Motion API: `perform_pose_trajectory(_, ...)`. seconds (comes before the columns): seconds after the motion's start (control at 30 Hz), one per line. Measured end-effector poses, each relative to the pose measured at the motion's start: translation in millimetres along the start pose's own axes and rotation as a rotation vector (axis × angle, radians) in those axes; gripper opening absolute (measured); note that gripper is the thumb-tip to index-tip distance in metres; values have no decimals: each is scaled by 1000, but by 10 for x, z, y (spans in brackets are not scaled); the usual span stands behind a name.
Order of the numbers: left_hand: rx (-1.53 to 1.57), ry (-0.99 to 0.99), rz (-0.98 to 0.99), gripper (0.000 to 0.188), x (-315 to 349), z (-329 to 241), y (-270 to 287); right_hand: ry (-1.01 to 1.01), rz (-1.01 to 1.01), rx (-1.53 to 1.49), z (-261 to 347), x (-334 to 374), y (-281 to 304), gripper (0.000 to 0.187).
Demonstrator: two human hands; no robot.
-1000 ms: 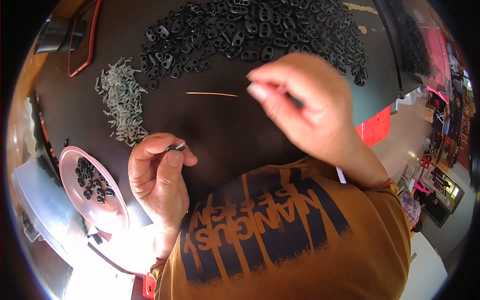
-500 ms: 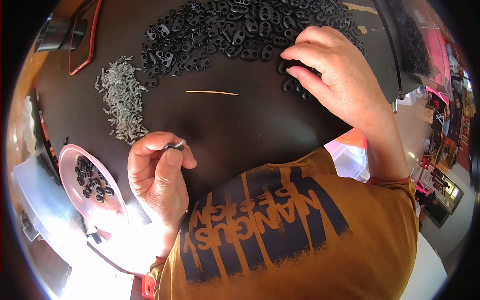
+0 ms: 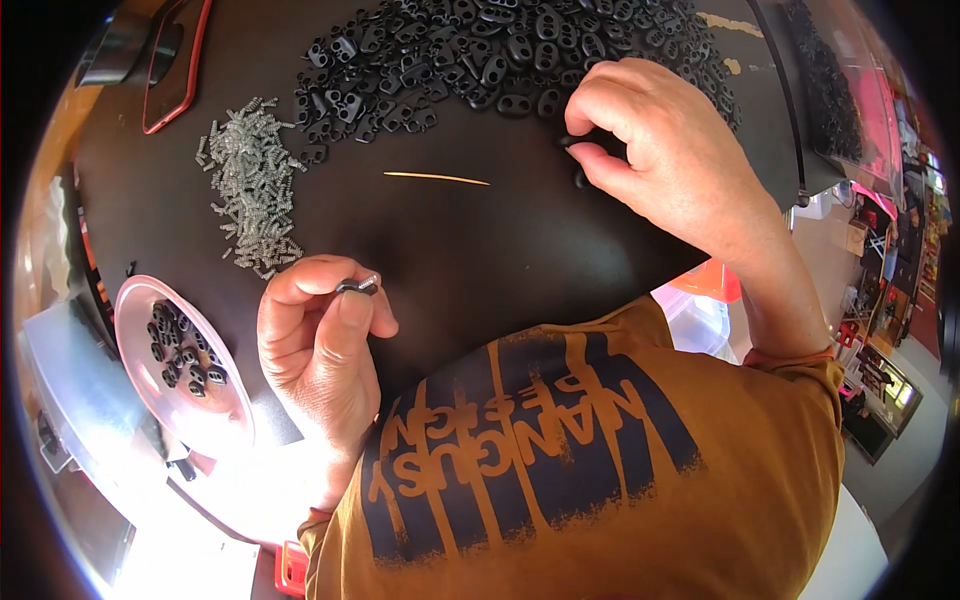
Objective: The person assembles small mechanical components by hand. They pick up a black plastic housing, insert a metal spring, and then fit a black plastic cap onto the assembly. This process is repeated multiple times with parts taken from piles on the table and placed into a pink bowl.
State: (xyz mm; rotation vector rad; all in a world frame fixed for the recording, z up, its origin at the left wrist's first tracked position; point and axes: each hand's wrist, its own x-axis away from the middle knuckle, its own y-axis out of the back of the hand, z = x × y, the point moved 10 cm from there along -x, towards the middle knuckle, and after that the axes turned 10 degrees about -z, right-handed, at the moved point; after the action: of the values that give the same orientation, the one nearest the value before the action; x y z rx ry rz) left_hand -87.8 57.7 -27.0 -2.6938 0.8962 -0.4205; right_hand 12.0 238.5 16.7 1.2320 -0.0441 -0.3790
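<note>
A round pink plastic bowl (image 3: 222,415) holds small black oval plastic pieces (image 3: 190,352). Beyond it lie heaped silver metal coil springs (image 3: 250,185). The left hand (image 3: 325,335) pinches a black plastic component (image 3: 348,287) with one spring (image 3: 368,282). The right hand's (image 3: 665,150) thumb and forefinger are narrowly parted at a black part (image 3: 568,142), grip unclear.

Red-edged flat panel (image 3: 174,92) near a dark cylinder (image 3: 115,55).

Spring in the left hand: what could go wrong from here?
The spring is exposed at the black piece pinched in the left hand, so it might pop loose. The spring pile lies just beyond that hand and could get scattered. The right hand, at the edge of the heap of black parts, might drag extra ones along.
</note>
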Motion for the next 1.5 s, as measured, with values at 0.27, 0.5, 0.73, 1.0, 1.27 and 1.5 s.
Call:
perform_pose_trajectory(0.27,90,30,16,16,12,13,-65,-484,-86,-1028,42,63,-104,16)
perform_pose_trajectory(0.5,184,117,66,15,10,-5,-241,-570,-8,-1528,398,-10,-364,30)
perform_pose_trajectory(0.73,81,145,14,12,20,-8,-225,-512,63,-1482,566,-44,-404,30)
perform_pose_trajectory(1.0,79,155,26,13,31,1,-208,-501,11,-1518,653,-60,-337,24)
perform_pose_trajectory(1.27,199,162,69,14,20,36,-203,-257,-103,-1392,749,-127,-187,24)
perform_pose_trajectory(1.5,189,149,75,14,14,46,-190,-134,-143,-1123,746,-144,-106,23)
